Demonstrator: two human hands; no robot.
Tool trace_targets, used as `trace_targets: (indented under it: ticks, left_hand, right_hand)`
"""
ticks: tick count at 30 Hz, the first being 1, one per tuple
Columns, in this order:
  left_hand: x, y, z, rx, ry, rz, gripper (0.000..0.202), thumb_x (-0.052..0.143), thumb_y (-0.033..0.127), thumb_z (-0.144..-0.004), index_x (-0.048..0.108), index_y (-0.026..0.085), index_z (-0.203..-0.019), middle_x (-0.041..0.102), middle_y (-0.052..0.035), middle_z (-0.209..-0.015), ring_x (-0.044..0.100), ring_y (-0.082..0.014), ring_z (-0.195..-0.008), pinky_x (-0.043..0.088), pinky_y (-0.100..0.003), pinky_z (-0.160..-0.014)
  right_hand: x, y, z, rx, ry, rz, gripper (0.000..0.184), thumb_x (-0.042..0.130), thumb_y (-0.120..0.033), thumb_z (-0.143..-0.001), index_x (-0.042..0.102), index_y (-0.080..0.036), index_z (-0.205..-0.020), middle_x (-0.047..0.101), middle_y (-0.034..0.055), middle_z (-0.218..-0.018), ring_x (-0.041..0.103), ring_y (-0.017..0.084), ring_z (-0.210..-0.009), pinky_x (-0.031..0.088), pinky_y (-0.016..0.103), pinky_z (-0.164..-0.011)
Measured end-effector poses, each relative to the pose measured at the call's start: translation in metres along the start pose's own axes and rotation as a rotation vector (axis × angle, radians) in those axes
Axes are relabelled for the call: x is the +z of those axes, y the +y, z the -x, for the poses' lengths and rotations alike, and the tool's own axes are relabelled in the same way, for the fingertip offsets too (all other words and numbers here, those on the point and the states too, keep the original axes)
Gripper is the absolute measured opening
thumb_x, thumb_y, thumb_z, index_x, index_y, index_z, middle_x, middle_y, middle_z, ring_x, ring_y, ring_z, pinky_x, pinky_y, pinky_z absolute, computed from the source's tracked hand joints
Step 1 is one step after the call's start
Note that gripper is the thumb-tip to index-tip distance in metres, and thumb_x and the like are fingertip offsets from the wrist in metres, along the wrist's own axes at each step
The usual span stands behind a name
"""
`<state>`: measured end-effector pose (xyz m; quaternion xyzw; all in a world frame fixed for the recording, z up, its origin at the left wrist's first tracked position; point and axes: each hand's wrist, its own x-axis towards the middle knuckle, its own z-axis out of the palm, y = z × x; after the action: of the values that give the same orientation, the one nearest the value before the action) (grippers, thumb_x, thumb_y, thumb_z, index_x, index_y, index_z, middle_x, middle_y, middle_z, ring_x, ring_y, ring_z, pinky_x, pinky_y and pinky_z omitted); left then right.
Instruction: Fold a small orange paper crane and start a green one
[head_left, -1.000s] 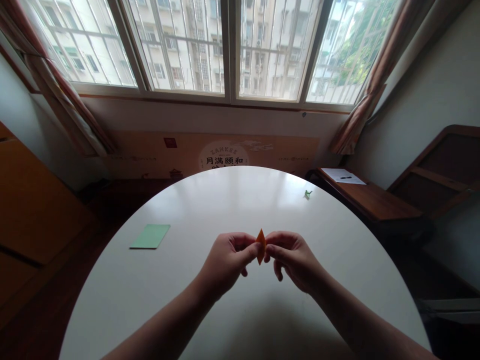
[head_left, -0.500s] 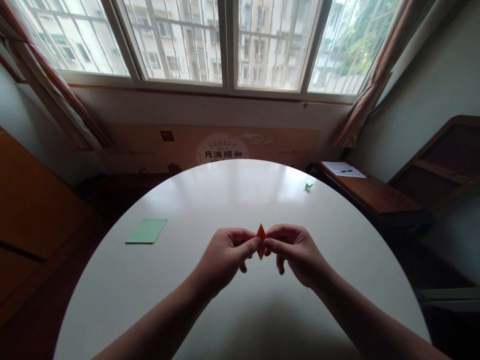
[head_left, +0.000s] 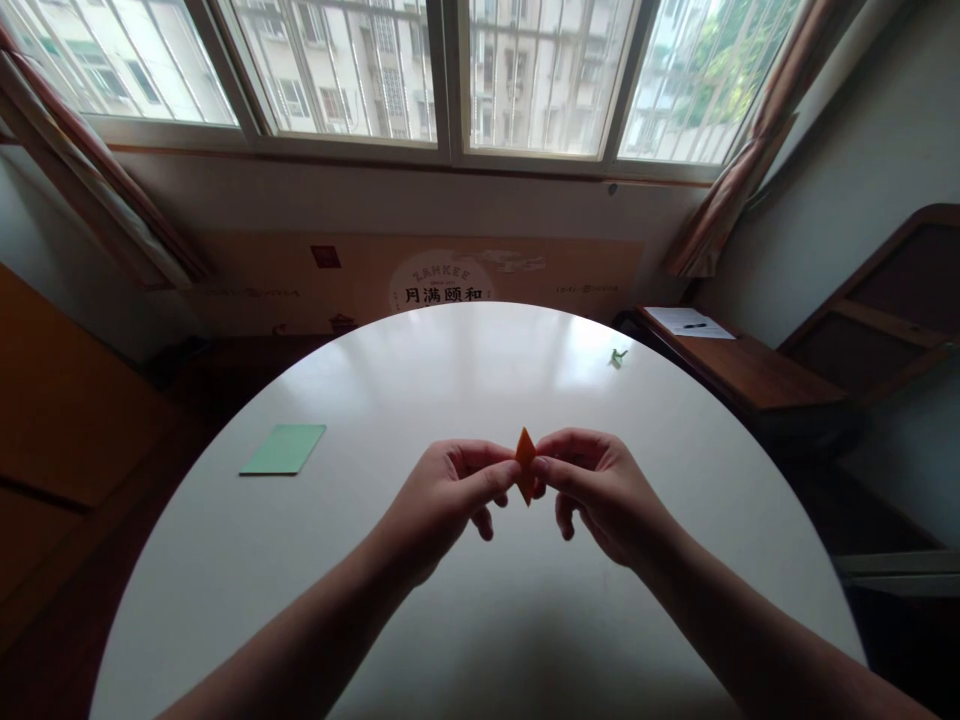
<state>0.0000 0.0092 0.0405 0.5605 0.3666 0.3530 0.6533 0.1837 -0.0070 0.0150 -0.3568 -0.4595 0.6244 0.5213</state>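
Both hands were raised a little above the round white table (head_left: pixel 465 380), and between them was a small orange paper (head_left: pixel 526 465), folded to a narrow diamond shape that stood upright. The left hand (head_left: pixel 442 500) pinched the left edge of the paper with thumb and forefinger, and the right hand (head_left: pixel 600 490) pinched the right edge in the same way. The other fingers of both hands were curled in, below the paper. The paper did not touch the table.

On the left side of the table lay a flat green sheet (head_left: pixel 283 449), well apart from the hands. Near the far right rim of the table stood a tiny green folded figure (head_left: pixel 616 357). Beyond that rim was a brown side table (head_left: pixel 750 375) with a white page (head_left: pixel 688 322) and a pen (head_left: pixel 691 325) on it.
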Motion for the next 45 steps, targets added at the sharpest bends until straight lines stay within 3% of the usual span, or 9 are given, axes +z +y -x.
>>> trace_targets:
  ticks: [10, 16, 22, 27, 31, 39, 45]
  left_hand:
    - [0.0032, -0.0001, 0.0006, -0.018, 0.054, -0.068, 0.018, 0.076, 0.034, -0.081, 0.081, 0.017, -0.078, 0.061, -0.0019, -0.061, 0.05, -0.0103, -0.055, 0.043, -0.016, -0.043]
    - [0.0008, -0.0025, -0.0003, 0.001, 0.133, 0.051, 0.017, 0.081, 0.033, -0.076, 0.081, 0.017, -0.081, 0.062, -0.0024, -0.063, 0.048, -0.0109, -0.058, 0.041, -0.016, -0.044]
    - [0.0022, -0.0063, 0.0006, 0.033, 0.193, 0.127, 0.018, 0.083, 0.033, -0.074, 0.082, 0.019, -0.085, 0.066, -0.0041, -0.073, 0.049, -0.013, -0.069, 0.042, -0.015, -0.047]
    - [0.0074, -0.0078, 0.0008, 0.091, 0.196, 0.064, 0.019, 0.08, 0.033, -0.078, 0.082, 0.02, -0.091, 0.067, -0.004, -0.079, 0.052, -0.012, -0.068, 0.041, -0.015, -0.047]
    - [0.0063, -0.0063, 0.0007, 0.111, 0.178, -0.008, 0.024, 0.079, 0.035, -0.079, 0.081, 0.018, -0.096, 0.069, -0.0043, -0.076, 0.055, -0.0132, -0.068, 0.044, -0.017, -0.047]
    - [0.0066, -0.0014, 0.0046, 0.167, 0.211, -0.231, 0.019, 0.075, 0.031, -0.082, 0.078, 0.014, -0.089, 0.07, -0.0043, -0.073, 0.053, -0.0122, -0.059, 0.045, -0.019, -0.044]
    - [0.0056, -0.002, 0.0042, 0.165, 0.194, -0.257, 0.013, 0.071, 0.027, -0.083, 0.077, 0.015, -0.087, 0.067, -0.002, -0.069, 0.053, -0.0113, -0.059, 0.046, -0.018, -0.045]
  right_hand:
    - [-0.0001, 0.0022, 0.0024, -0.13, 0.08, 0.234, 0.016, 0.083, -0.029, -0.077, 0.075, -0.016, -0.082, 0.071, 0.0028, -0.068, 0.064, 0.014, -0.059, 0.051, 0.017, -0.039]
    - [0.0023, 0.0031, 0.0009, -0.101, 0.021, 0.108, 0.021, 0.081, -0.033, -0.079, 0.076, -0.017, -0.091, 0.071, 0.0042, -0.072, 0.066, 0.016, -0.066, 0.051, 0.018, -0.038]
    - [0.006, 0.007, 0.0015, -0.085, 0.023, 0.087, 0.021, 0.083, -0.033, -0.077, 0.074, -0.019, -0.088, 0.069, 0.0024, -0.072, 0.065, 0.016, -0.067, 0.052, 0.018, -0.038]
    - [0.0073, 0.0035, 0.0025, -0.041, 0.005, 0.086, 0.023, 0.081, -0.035, -0.079, 0.077, -0.016, -0.091, 0.072, 0.0064, -0.077, 0.067, 0.017, -0.068, 0.051, 0.017, -0.038]
    - [0.0069, 0.0002, 0.0031, -0.029, 0.007, 0.093, 0.023, 0.08, -0.037, -0.08, 0.078, -0.016, -0.09, 0.069, 0.0042, -0.07, 0.065, 0.015, -0.063, 0.049, 0.016, -0.038]
    - [0.0076, 0.0003, 0.0078, -0.065, 0.032, 0.253, 0.024, 0.077, -0.039, -0.082, 0.077, -0.015, -0.087, 0.068, 0.0038, -0.071, 0.062, 0.013, -0.059, 0.049, 0.018, -0.039]
    - [0.0089, 0.0019, 0.0077, -0.054, 0.034, 0.289, 0.023, 0.073, -0.038, -0.084, 0.076, -0.015, -0.086, 0.066, 0.0036, -0.07, 0.061, 0.014, -0.061, 0.05, 0.019, -0.04]
